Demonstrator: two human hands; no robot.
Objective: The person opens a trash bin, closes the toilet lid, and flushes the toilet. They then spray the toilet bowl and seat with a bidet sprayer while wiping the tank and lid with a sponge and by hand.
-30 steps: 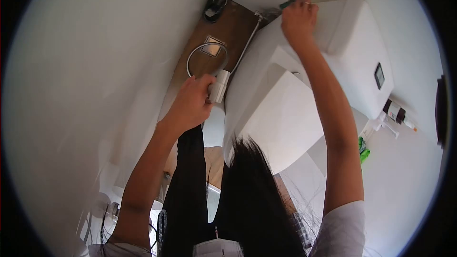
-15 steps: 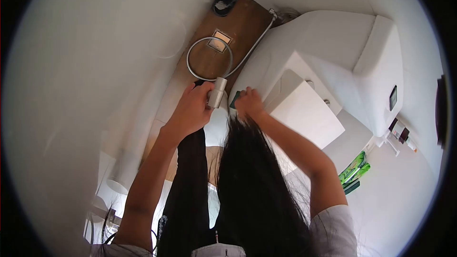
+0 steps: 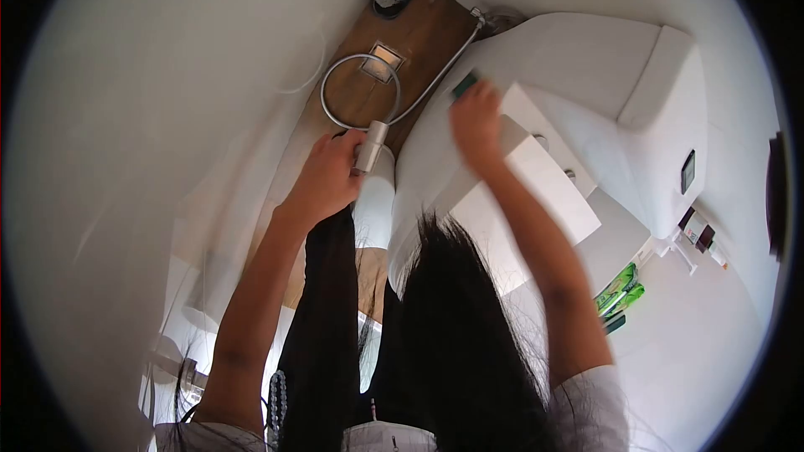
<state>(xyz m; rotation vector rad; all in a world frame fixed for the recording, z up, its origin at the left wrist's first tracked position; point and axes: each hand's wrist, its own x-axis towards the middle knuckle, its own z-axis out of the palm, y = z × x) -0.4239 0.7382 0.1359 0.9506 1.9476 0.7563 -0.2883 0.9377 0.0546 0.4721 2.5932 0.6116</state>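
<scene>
In my left hand is a silver metal spray head, its fingers wrapped round it. A metal hose loops over the wooden-looking floor beyond the spray head. My right hand, slightly blurred, grips a dark green scouring pad. The pad overlaps the near side of a large white toilet-like fixture in this view. Close to my right forearm lies a white boxy piece with metal knobs along its far edge. A white rounded object sits below the spray head.
A square floor drain lies inside the hose loop. Farther off, a black brush holder stands in the corner. Green packaging and a bottle are at the right. A pale wall rises on the left.
My right hand has moved forward and to the right with the scouring pad, away from my hair. The left hand with the spray head has shifted slightly left and forward.
</scene>
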